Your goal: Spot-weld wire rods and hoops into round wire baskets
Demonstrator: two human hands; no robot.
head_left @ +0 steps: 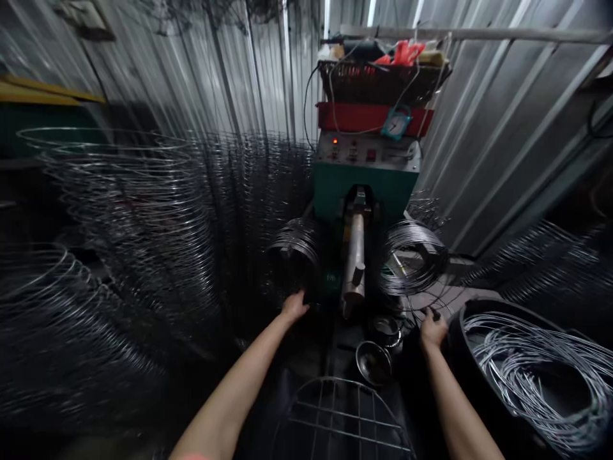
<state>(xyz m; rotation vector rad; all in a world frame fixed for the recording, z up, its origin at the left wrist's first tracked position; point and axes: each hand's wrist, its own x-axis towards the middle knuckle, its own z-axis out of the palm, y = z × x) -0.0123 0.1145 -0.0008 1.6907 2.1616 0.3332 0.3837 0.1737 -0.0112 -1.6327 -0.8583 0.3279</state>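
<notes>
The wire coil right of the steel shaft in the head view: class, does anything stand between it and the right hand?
No solid object does: only loose wire strands cross the gap between the right hand and the wire coil. The metal bowls sit left of that line.

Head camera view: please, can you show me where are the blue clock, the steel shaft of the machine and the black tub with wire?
Blue clock (pixel 396 124), head view, on its white face.
Steel shaft (pixel 354 262), head view, on its middle.
Black tub (pixel 481 305), head view, on its rim.
</notes>
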